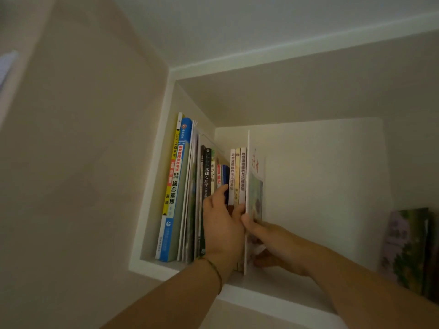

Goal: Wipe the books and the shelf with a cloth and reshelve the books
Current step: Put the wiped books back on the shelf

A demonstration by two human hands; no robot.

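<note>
A thin white-covered book with red lettering [255, 186] is being held upright at the right end of the row of upright books [202, 186] in the white wall-recess shelf [273, 298], pinched by the right hand [268, 241]. The row is being pressed by the left hand [222, 222], fingers straight.

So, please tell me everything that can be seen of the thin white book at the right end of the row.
The thin white book stands upright at the right end of the row, its left side against a beige-spined book. Its cover looks like glossy paper, with red brush characters at the top and a greenish picture below. The right hand grips its lower part, thumb at the front edge. The left hand rests on the neighbouring spines. Its bottom stands on the white shelf.
</note>
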